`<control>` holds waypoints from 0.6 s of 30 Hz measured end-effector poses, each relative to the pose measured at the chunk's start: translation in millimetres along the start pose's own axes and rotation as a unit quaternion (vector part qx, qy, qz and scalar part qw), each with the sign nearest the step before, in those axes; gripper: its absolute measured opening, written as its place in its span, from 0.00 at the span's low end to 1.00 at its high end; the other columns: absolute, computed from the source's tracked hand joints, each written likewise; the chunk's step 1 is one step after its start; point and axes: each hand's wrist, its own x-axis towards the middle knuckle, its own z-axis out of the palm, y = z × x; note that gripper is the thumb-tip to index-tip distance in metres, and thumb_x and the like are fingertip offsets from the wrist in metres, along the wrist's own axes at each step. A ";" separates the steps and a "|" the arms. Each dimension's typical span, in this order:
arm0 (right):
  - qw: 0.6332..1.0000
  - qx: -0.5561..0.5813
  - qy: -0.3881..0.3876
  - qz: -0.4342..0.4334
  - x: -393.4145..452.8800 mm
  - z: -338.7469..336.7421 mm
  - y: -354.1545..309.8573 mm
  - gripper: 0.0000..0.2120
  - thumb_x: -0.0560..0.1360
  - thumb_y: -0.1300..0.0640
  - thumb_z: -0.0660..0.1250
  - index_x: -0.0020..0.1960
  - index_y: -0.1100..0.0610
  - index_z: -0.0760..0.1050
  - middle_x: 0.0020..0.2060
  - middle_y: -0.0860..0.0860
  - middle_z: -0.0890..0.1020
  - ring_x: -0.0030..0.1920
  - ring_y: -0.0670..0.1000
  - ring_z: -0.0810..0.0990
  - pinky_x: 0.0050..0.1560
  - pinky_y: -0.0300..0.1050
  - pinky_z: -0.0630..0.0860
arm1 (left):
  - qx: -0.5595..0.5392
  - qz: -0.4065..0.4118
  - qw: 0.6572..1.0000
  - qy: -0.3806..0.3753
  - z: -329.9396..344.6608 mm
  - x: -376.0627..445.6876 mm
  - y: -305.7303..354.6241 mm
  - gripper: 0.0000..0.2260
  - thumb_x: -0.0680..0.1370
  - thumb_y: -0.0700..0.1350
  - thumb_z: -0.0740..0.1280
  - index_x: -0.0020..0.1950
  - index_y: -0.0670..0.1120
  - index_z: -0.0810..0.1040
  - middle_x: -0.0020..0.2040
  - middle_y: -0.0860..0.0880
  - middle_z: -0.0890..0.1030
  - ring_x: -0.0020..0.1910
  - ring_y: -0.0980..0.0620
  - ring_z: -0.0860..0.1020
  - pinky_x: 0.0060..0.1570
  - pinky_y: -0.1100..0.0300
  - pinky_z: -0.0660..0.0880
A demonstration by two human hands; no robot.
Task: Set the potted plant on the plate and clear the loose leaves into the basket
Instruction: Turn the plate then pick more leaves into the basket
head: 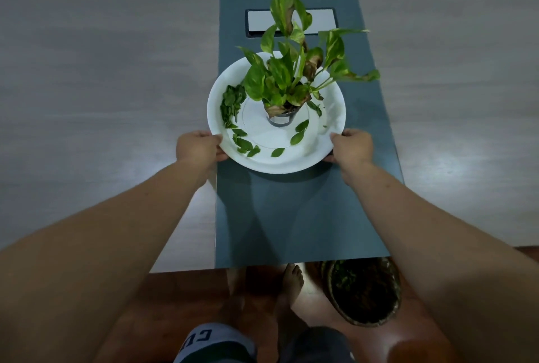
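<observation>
The left hand grips the white plate at its near-left rim, thumb over the top edge and fingers curled beneath, so the fingertips are hidden under the plate. The right hand grips the near-right rim the same way, thumb on top, the other fingers tucked under and out of sight.

The plate lies on the dark strip that runs down the middle of the table, well back from the table's near edge. The potted plant stands upright on the plate, slightly behind its centre; its pot is mostly covered by foliage, with only a bit of grey wall showing. Loose leaves lie on the plate: a heap along the left rim, a few scattered toward the near rim and to the right of the pot.

The basket sits on the floor below the table's near edge, to the person's right, partly cut off by the table and the right forearm; its dark contents are hard to make out.
</observation>
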 end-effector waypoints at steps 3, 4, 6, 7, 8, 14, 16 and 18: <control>0.998 -0.052 0.008 -0.025 11.8 -2.4 -7.6 0.11 0.75 0.65 0.63 0.36 0.55 0.78 0.39 0.54 0.84 0.38 0.56 0.85 0.40 0.53 0.85 | -0.007 -0.012 1.000 -0.027 -1.2 -7.5 -9.2 0.05 0.77 0.38 0.69 0.51 0.38 0.77 0.43 0.41 0.83 0.37 0.47 0.83 0.39 0.58 0.83; 0.995 -0.092 0.014 -0.043 15.4 -3.3 -10.3 0.09 0.74 0.65 0.63 0.37 0.58 0.79 0.38 0.54 0.84 0.38 0.56 0.84 0.42 0.51 0.84 | -0.010 -0.014 0.999 -0.033 -1.1 -9.7 -12.5 0.05 0.77 0.39 0.69 0.50 0.38 0.77 0.41 0.41 0.83 0.36 0.48 0.83 0.37 0.58 0.83; 0.967 -0.218 0.053 -0.122 17.8 -4.5 -15.8 0.07 0.72 0.65 0.62 0.45 0.61 0.79 0.44 0.55 0.82 0.44 0.57 0.81 0.44 0.44 0.77 | 0.024 0.002 1.000 -0.006 0.1 -13.2 -13.4 0.08 0.77 0.43 0.69 0.51 0.38 0.78 0.39 0.43 0.82 0.33 0.49 0.81 0.35 0.57 0.82; 0.941 -0.279 0.080 -0.177 18.2 -4.7 -17.0 0.09 0.71 0.64 0.61 0.49 0.62 0.78 0.48 0.57 0.80 0.49 0.58 0.79 0.46 0.44 0.73 | 0.076 0.033 0.996 0.031 0.6 -13.9 -10.9 0.10 0.76 0.45 0.69 0.51 0.39 0.79 0.40 0.44 0.83 0.33 0.51 0.80 0.34 0.58 0.81; 0.912 -0.326 0.092 -0.233 16.4 -2.9 -19.1 0.12 0.72 0.64 0.61 0.53 0.62 0.77 0.53 0.59 0.78 0.55 0.59 0.76 0.49 0.45 0.71 | 0.136 0.077 0.985 0.077 -0.2 -12.5 -7.2 0.10 0.75 0.47 0.68 0.51 0.41 0.79 0.43 0.46 0.82 0.34 0.53 0.79 0.36 0.59 0.78; 0.798 -0.488 -0.094 -0.340 25.1 21.7 -27.0 0.28 0.72 0.63 0.61 0.73 0.62 0.65 0.70 0.58 0.69 0.72 0.59 0.63 0.70 0.52 0.65 | 0.386 0.357 0.849 0.056 -5.7 11.6 21.8 0.19 0.75 0.46 0.66 0.65 0.44 0.75 0.61 0.44 0.77 0.61 0.45 0.74 0.62 0.51 0.72; 0.761 -0.542 -0.125 -0.333 35.9 29.2 -29.2 0.31 0.71 0.61 0.64 0.73 0.63 0.62 0.70 0.60 0.69 0.72 0.60 0.63 0.73 0.51 0.62 | 0.466 0.390 0.794 -0.017 0.9 23.9 30.2 0.24 0.75 0.44 0.66 0.71 0.42 0.71 0.68 0.42 0.72 0.68 0.42 0.69 0.68 0.49 0.67; 0.727 -0.582 -0.134 -0.340 44.9 36.7 -31.2 0.33 0.70 0.59 0.64 0.73 0.64 0.61 0.69 0.60 0.69 0.72 0.60 0.64 0.74 0.51 0.59 | 0.571 0.397 0.716 -0.060 10.1 41.8 36.5 0.32 0.73 0.45 0.66 0.76 0.43 0.63 0.75 0.41 0.65 0.74 0.39 0.62 0.75 0.47 0.59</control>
